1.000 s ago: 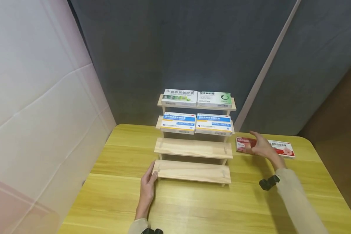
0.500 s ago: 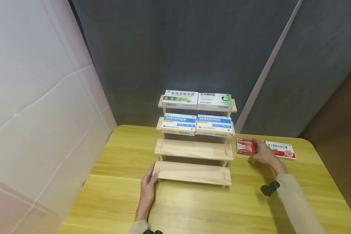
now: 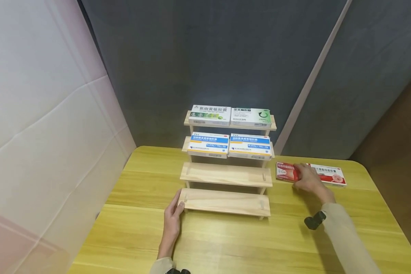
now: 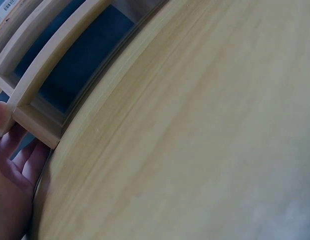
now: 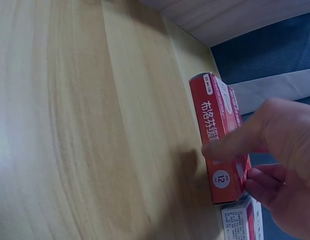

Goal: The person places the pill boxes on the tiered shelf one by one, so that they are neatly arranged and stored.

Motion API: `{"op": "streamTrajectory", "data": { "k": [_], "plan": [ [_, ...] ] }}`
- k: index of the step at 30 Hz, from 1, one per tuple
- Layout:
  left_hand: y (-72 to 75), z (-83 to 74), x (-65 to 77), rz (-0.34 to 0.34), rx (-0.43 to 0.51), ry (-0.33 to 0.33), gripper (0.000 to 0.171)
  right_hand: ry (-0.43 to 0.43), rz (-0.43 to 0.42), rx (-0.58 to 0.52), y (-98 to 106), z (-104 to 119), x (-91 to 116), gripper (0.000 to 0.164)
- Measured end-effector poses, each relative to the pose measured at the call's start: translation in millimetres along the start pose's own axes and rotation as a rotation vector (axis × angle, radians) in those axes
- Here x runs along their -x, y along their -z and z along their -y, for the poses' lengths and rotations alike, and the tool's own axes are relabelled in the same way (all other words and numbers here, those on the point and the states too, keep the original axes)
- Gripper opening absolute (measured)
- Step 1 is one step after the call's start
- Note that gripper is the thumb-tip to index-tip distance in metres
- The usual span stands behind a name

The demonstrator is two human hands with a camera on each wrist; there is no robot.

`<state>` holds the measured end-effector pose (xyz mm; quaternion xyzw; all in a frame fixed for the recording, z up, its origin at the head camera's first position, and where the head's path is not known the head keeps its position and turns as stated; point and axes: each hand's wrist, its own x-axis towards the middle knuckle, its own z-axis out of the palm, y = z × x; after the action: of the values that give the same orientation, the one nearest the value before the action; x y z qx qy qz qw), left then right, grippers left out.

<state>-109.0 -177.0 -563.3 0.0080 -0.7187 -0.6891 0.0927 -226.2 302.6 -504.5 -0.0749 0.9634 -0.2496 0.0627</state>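
Nearest, well in from the left edge of the desk (image 3: 130, 236), the wooden rack (image 3: 224, 201) was gripped at the left end of its lowest step by the left hand (image 3: 172, 219), the thumb laid on top and the other fingers set at the side; this hold had been unchanged over the last second.

Farther back, toward the desk's far right corner, the main change was seen at the right hand (image 3: 311, 180). A second earlier it had been held over the red box (image 3: 285, 173) with the fingers spread; now the box was pinched by them near its right end, the thumb set against the near face. No shift of the box could be made out: it was lying right of the rack, close to the far edge. By this, the reach could be judged finished and the box secured, though not yet lifted.

Just beside it, toward the right edge, a white-and-red box (image 3: 335, 177) was partly covered by the hand.

Farthest, near the middle of the far edge, two blue-and-white boxes (image 3: 209, 144) were carried on the third step and two green-and-white boxes (image 3: 210, 114) on the top one, all undisturbed.
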Motion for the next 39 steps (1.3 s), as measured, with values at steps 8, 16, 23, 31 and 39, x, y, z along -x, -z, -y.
{"op": "streamTrajectory", "data": {
  "k": [8,16,23,31,39],
  "plan": [
    [-1.9,1.2,-0.8,0.013,0.018,-0.01,0.047,0.035,-0.08,0.01,-3.0,-4.1,4.9,0.076],
    [-2.3,0.9,-0.4,0.005,-0.002,0.006,0.047,0.003,-0.096,-0.032,-12.8,-5.4,19.1,0.078],
    [-1.0,1.3,-0.4,0.0,0.004,0.011,0.047,-0.006,-0.133,-0.024,-22.1,-3.7,32.0,0.076],
    [1.4,0.3,-0.2,-0.002,-0.014,0.008,0.047,-0.012,-0.163,-0.023,-29.6,-0.1,40.2,0.077],
    [-0.3,1.9,-1.3,-0.012,-0.007,0.012,0.047,-0.035,-0.156,-0.044,-34.4,2.2,45.3,0.079]
  ]
}}
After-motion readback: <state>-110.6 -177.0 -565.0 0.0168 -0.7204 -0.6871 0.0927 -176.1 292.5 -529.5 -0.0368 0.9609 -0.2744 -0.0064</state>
